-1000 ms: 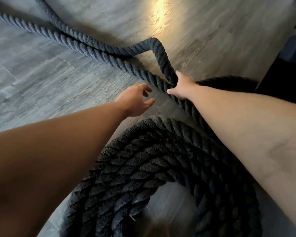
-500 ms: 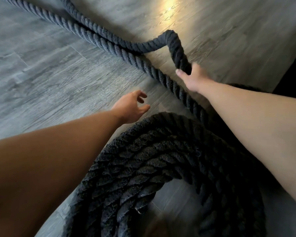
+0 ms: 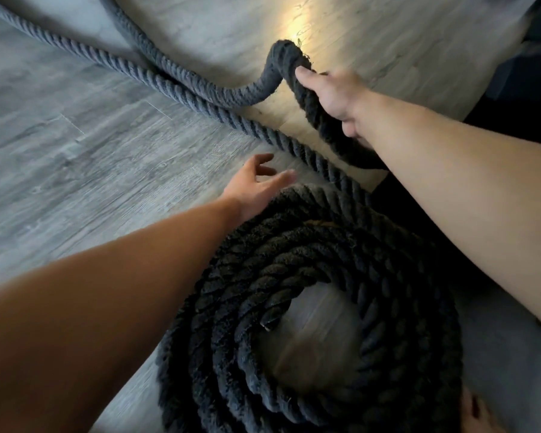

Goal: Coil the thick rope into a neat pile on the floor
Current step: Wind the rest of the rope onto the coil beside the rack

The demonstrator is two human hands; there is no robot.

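Rope bend (image 3: pixel 286 59) lifted higher, gripped in right hand (image 3: pixel 334 98), left hand (image 3: pixel 256 187) spread empty beside the coil (image 3: pixel 294 245)

The rope (image 3: pixel 294 251) coil runs off the bottom edge at 6 o'clock; its two loose strands leave at 11 o'clock. The right hand (image 3: pixel 334 92) hides its palm against the lifted loop. A dark shape (image 3: pixel 531 89) at 2 o'clock is cropped, unidentifiable. The floor (image 3: pixel 313 348) inside the coil is blurred.
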